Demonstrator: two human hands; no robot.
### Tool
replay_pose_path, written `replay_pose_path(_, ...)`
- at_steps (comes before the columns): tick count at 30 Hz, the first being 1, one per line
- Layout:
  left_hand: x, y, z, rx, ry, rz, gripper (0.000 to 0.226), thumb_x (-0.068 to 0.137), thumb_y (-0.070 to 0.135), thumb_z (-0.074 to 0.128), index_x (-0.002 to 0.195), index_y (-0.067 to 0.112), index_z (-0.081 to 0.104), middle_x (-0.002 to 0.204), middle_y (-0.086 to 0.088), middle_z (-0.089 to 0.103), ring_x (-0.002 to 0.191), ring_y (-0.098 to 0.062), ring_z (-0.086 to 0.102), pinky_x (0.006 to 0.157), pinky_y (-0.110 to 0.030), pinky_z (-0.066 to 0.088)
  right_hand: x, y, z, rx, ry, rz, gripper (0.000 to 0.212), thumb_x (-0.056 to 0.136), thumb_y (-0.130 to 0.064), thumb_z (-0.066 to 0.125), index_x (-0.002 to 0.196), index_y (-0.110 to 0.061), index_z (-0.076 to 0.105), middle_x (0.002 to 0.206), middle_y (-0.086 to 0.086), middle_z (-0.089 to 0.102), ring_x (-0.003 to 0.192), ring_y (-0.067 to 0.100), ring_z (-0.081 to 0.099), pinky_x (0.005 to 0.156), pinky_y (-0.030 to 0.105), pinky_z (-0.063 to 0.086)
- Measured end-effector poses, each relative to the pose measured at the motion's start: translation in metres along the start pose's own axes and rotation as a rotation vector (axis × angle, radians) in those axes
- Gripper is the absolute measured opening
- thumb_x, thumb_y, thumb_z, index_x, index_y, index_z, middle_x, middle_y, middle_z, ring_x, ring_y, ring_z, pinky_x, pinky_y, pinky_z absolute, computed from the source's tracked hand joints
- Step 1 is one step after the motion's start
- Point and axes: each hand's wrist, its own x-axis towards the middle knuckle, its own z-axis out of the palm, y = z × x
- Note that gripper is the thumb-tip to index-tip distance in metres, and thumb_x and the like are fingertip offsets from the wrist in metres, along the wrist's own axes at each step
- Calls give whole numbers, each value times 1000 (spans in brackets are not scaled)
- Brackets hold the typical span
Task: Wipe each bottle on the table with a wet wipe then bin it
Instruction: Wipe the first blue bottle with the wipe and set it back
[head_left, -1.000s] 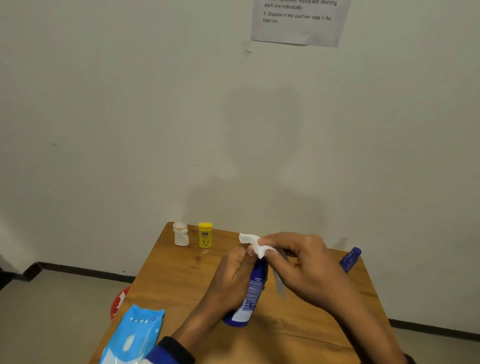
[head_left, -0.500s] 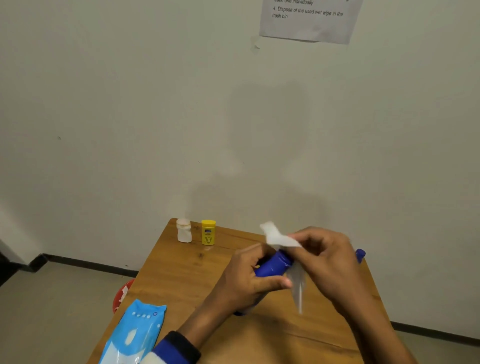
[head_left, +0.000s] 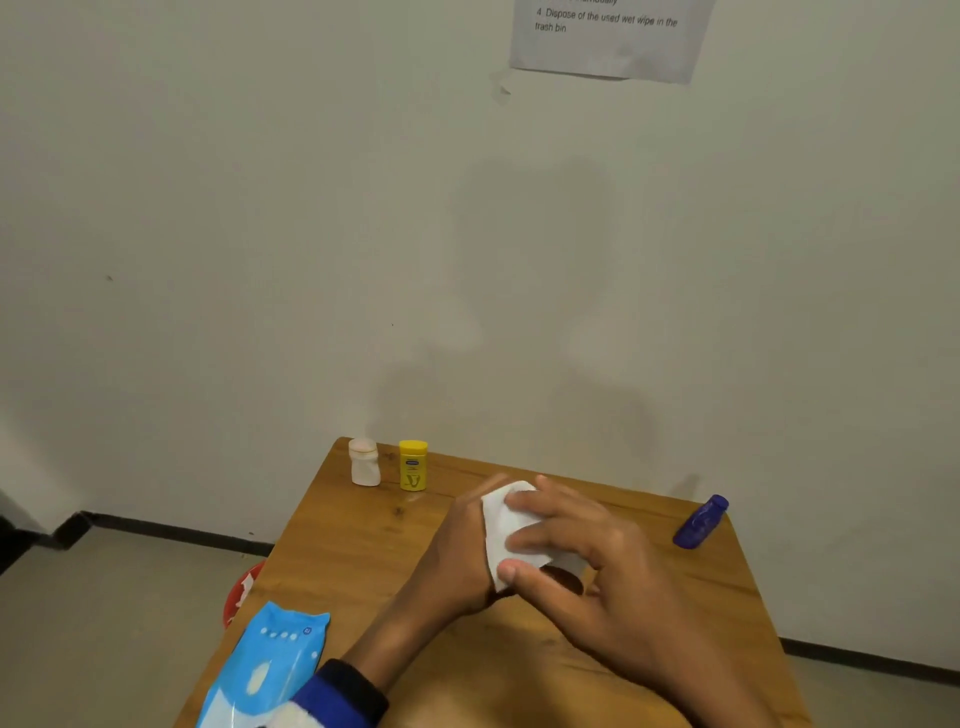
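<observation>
My right hand (head_left: 582, 551) grips a white wet wipe (head_left: 503, 525) wrapped over the blue bottle, which the wipe and both hands hide completely. My left hand (head_left: 457, 556) is curled round the bottle from the left, behind the wipe. Both hands hover over the middle of the wooden table (head_left: 358, 545). A small white bottle (head_left: 364, 462) and a yellow bottle (head_left: 413, 466) stand at the far left corner. A dark blue bottle (head_left: 701, 522) sits tilted near the far right edge.
A light blue wet-wipe pack (head_left: 265, 670) lies at the table's near left corner. A red bin (head_left: 241, 592) with a white scrap in it shows on the floor left of the table. The wall with a paper notice (head_left: 608, 36) is close behind.
The wipe, earlier pinched at the blue bottle's top with a tail hanging, is now spread over the bottle under my right hand. The bottle is no longer visible.
</observation>
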Motion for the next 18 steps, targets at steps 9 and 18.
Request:
replay_pose_path(9, 0, 7, 4, -45, -72, -18, 44, 67, 18, 91, 105, 19, 69, 99, 3, 68, 92, -20, 67, 75, -37, 59, 9, 10, -31, -31, -78, -18, 30, 86, -24, 74, 112, -38, 71, 117, -27, 63, 109, -3, 59, 79, 19, 57)
replay_pose_path(18, -3, 15, 3, -92, -184, -128, 41, 70, 22, 90, 105, 30, 69, 103, 8, 73, 98, -17, 70, 82, -32, 59, 10, 9, -30, -21, -48, 40, 24, 83, -41, 74, 105, -35, 75, 100, -20, 71, 91, 4, 66, 72, 27, 59)
